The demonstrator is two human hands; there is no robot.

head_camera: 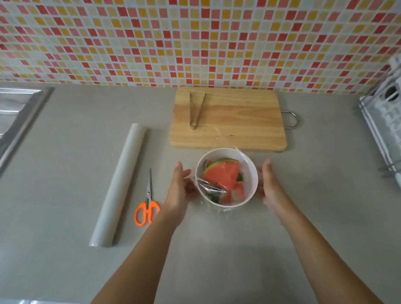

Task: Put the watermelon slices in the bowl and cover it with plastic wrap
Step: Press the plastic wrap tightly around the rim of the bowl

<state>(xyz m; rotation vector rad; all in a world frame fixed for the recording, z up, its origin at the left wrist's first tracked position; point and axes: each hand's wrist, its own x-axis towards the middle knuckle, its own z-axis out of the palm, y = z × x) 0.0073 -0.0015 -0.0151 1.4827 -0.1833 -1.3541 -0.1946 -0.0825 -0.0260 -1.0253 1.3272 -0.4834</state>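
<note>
A white bowl (250, 183) stands on the grey counter, just in front of the wooden cutting board. Red watermelon slices (221, 178) with green rind lie inside it. Clear plastic wrap (206, 185) is stretched over the bowl's top and hangs down its sides. My left hand (180, 192) lies flat against the bowl's left side, fingers straight. On the bowl's right side my right hand (270, 184) does the same. Whether the palms touch the wrap or sit just off it is hard to tell.
The plastic wrap roll (118, 185) lies diagonally to the left, with orange-handled scissors (147, 205) beside it. Metal tongs (195, 109) rest on the cutting board (240, 124). A steel sink (0, 125) is far left and a white dish rack (396, 130) far right.
</note>
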